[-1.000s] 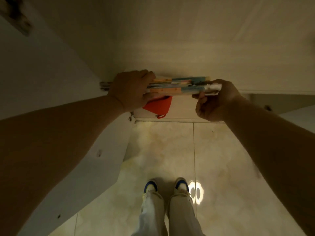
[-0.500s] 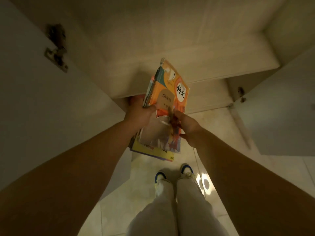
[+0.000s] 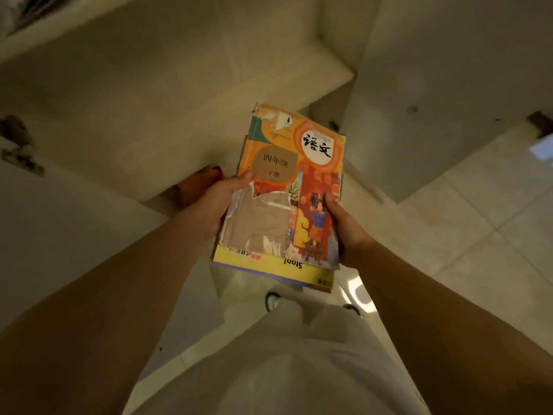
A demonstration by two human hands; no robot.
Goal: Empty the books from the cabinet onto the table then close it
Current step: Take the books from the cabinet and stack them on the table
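A small stack of books is held flat in front of me, out of the cabinet. The top one has an orange cover, torn at its lower left, and a yellow book shows beneath it. My left hand grips the stack's left edge with the thumb on the cover. My right hand grips the right edge, thumb on top. The pale wooden cabinet shelf lies just beyond the books. The table is not in view.
The left cabinet door stands open beside my left arm, the right door open at the upper right. A red object sits below the shelf edge behind my left hand. Pale tiled floor lies beneath my legs and shoes.
Both hands have drawn the stack of books off the shelf and turned it flat, cover up, closer to my body. The view has shifted to the right.
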